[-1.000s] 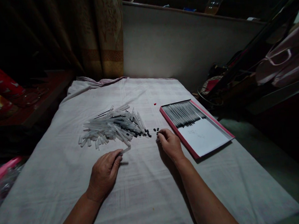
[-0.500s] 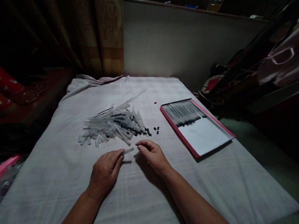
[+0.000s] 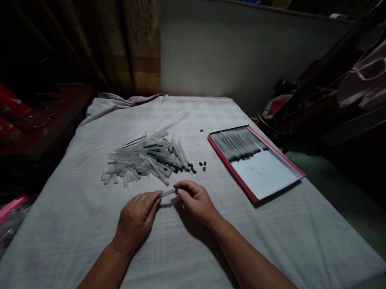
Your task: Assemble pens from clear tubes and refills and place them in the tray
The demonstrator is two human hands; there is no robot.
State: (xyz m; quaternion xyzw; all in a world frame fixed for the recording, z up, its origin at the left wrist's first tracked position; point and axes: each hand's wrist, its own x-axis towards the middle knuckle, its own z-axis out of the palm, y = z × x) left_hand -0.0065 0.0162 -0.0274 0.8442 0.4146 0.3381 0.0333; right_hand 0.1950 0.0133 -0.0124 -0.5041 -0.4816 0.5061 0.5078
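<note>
My left hand (image 3: 136, 216) pinches a translucent plastic pen barrel (image 3: 167, 193) that points to the right. Between the thumb and forefinger of my right hand (image 3: 197, 202) is a small black plug (image 3: 176, 190), which meets the barrel's right end. How far the plug sits in the barrel is hidden by the fingertips. Just beyond both hands lies a loose pile of clear barrels (image 3: 137, 159), mixed with black pieces. Several loose black plugs (image 3: 204, 169) are scattered at the pile's right side.
To the right, a shallow red-edged box (image 3: 233, 175) holds a row of barrels with black ends. A tiny red piece (image 3: 201, 130) lies beyond the pile. A pale checked cloth (image 3: 174, 260) covers the surface. A pink object (image 3: 9, 212) is at the left edge.
The gap between the barrel's end and my right fingertips has closed; the barrel now meets the black plug. The view has shifted slightly.
</note>
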